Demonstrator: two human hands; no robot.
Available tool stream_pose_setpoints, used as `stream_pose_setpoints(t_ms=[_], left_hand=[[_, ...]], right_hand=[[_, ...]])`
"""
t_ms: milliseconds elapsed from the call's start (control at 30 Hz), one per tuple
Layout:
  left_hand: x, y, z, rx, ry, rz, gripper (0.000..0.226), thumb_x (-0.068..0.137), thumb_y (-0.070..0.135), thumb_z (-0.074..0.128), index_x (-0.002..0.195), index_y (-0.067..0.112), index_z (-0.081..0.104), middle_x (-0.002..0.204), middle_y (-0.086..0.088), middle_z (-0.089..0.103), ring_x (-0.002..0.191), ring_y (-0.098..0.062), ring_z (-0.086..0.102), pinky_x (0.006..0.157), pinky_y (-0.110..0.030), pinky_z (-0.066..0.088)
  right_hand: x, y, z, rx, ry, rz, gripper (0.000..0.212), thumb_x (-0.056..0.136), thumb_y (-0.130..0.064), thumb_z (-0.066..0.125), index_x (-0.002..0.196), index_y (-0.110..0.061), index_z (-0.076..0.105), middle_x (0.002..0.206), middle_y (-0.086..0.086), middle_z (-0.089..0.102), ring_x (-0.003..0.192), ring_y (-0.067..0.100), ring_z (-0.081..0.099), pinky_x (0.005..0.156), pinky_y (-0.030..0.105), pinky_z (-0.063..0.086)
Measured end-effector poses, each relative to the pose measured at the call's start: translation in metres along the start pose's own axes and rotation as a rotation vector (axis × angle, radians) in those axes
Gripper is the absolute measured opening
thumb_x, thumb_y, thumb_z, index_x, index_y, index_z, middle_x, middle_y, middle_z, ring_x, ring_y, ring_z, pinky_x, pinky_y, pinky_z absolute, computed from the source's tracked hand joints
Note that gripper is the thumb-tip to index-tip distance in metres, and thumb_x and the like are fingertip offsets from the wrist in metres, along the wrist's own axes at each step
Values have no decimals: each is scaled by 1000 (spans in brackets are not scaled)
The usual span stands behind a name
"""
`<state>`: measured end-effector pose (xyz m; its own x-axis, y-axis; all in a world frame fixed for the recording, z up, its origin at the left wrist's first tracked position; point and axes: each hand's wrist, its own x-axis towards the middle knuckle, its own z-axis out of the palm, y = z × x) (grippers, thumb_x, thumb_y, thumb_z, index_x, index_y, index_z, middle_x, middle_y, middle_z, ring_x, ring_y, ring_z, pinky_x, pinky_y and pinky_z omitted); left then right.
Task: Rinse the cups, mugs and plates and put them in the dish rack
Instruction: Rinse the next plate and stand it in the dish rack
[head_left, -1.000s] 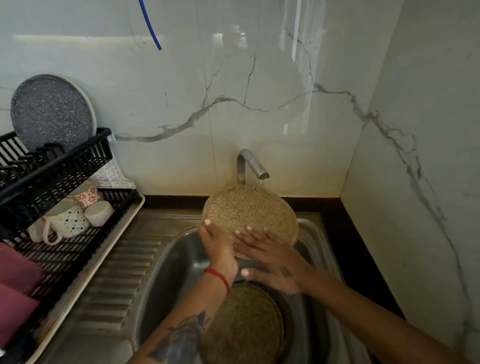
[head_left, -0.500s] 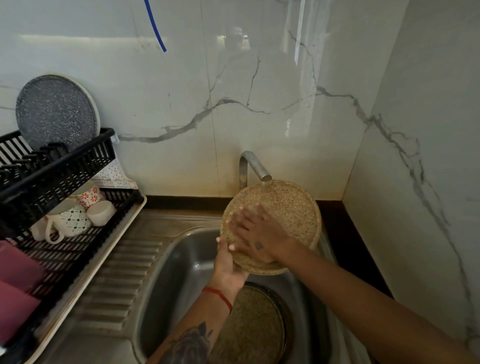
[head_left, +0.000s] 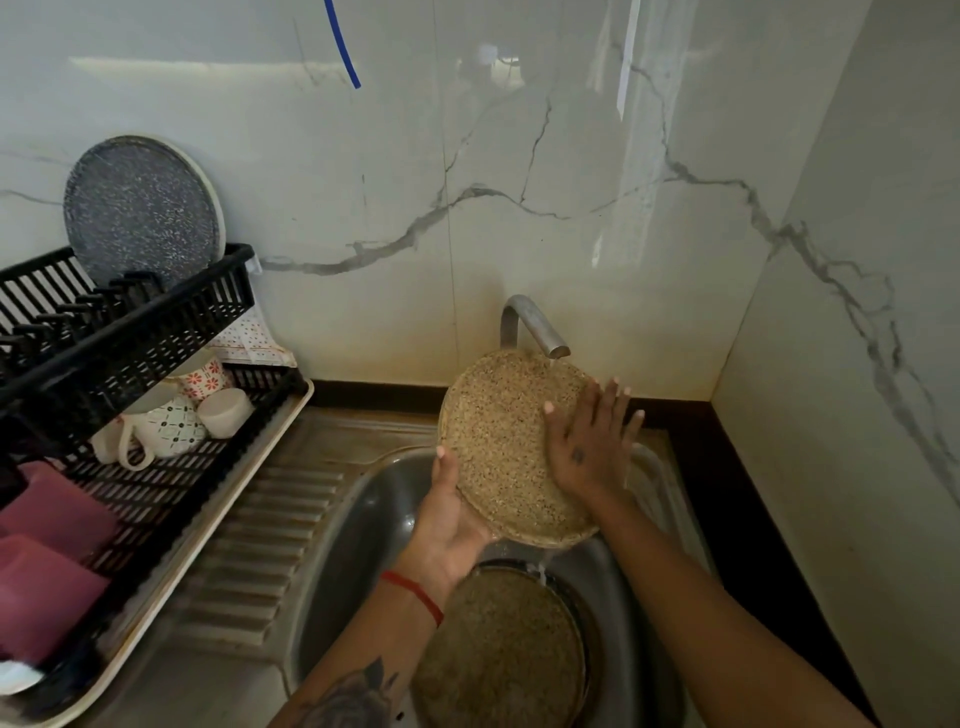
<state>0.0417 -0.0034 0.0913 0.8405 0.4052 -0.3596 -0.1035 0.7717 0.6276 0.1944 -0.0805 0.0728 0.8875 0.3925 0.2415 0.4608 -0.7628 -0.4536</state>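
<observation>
Marble-patterned wall panels (head_left: 545, 156) are seen behind a steel sink (head_left: 363, 509), with a ribbed draining board (head_left: 260, 545) to its left. A speckled tan plate (head_left: 498, 441) is held tilted over the basin, just under the spout of the tap (head_left: 535, 325), and a thin stream of water is seen falling onto its upper edge and running off its lower rim. The plate is supported from below and from the left by the left hand (head_left: 447, 525), whose thumb is laid along the plate's left edge; a red thread (head_left: 415, 595) is worn at that wrist. The right hand (head_left: 587, 447) is laid flat on the plate's face at its right side, with the fingers straight and spread and nothing gripped. A second speckled plate (head_left: 504, 654) is seen lying in the bottom of the sink, below the held one. On the left, a black dish rack (head_left: 130, 332) is set on a cream tray (head_left: 208, 519). A dark speckled plate (head_left: 143, 210) is stood upright in the rack's upper tier, against the wall. In the lower tier, a patterned mug (head_left: 166, 428), a small white cup (head_left: 226, 410) and a cup with red flowers (head_left: 205, 376) are placed close together. Pink items (head_left: 47, 561) are seen at the rack's near end; what they are cannot be told.
</observation>
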Motion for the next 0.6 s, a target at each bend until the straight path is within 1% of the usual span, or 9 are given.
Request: stream_pose_setpoints(t_ms=[67, 133, 200, 233, 300, 400, 433, 500, 600], left_hand=[[-1, -3, 5, 49, -55, -18, 59, 95, 55, 34, 146, 25, 35, 134, -14, 57, 119, -33, 57, 80, -49, 54], [1, -2, 8, 68, -84, -40, 60, 96, 55, 32, 147, 24, 33, 136, -14, 55, 121, -33, 56, 86, -51, 51], [4, 5, 8, 58, -93, -36, 62, 96, 56, 29, 147, 20, 36, 137, -14, 54, 123, -31, 55, 84, -49, 51], [5, 10, 6, 64, -91, -17, 62, 96, 55, 28, 146, 20, 37, 137, -13, 54, 123, -29, 55, 82, -48, 51], [7, 19, -1, 114, -76, 40, 58, 96, 55, 31, 145, 25, 38, 140, -9, 52, 123, -27, 55, 83, -47, 52], [8, 30, -12, 155, 6, 125, 56, 95, 54, 38, 147, 33, 32, 147, -3, 41, 131, -32, 46, 99, -56, 43], [8, 32, -14, 170, 16, 148, 56, 94, 53, 39, 146, 33, 33, 147, -5, 42, 130, -34, 46, 102, -60, 39], [7, 35, -16, 208, 6, 179, 51, 95, 52, 38, 142, 31, 39, 139, -9, 53, 123, -33, 54, 100, -63, 40], [6, 32, -16, 245, -10, 179, 51, 96, 52, 35, 142, 30, 40, 134, -8, 58, 119, -31, 57, 94, -61, 46]], right_hand=[[2, -29, 1, 98, 18, -55, 81, 92, -67, 6, 153, -15, -3, 159, 14, -10, 145, 28, -15, 116, 46, -14], [-5, -57, 4, 118, 36, -259, 76, 93, -61, 2, 152, -13, -1, 159, 11, -7, 146, 25, -13, 116, 40, -12], [-21, -72, 9, 79, 47, -478, 69, 95, -52, -1, 151, -12, -3, 159, 9, -10, 145, 22, -18, 116, 38, -13], [-28, -72, 12, 72, 51, -564, 65, 97, -48, 0, 151, -13, -2, 159, 8, -8, 146, 22, -16, 117, 39, -13], [-40, -59, 18, 76, 38, -719, 58, 100, -41, 5, 152, -14, 6, 160, 8, 1, 148, 25, -7, 119, 44, -6], [-60, -15, 37, 14, -2, -935, 52, 103, -38, 11, 153, -24, 8, 161, 7, 2, 147, 32, 1, 118, 50, 0], [-64, 2, 43, 1, -31, -946, 51, 103, -40, 11, 153, -29, 6, 161, 6, -1, 147, 33, -1, 117, 52, -1], [-63, 32, 50, -7, -71, -838, 52, 102, -47, 6, 152, -35, -2, 160, 4, -11, 147, 31, -9, 115, 55, 0], [-42, 53, 43, -11, -56, -476, 64, 94, -59, -8, 150, -28, -13, 158, 7, -20, 145, 27, -19, 117, 55, 0]])
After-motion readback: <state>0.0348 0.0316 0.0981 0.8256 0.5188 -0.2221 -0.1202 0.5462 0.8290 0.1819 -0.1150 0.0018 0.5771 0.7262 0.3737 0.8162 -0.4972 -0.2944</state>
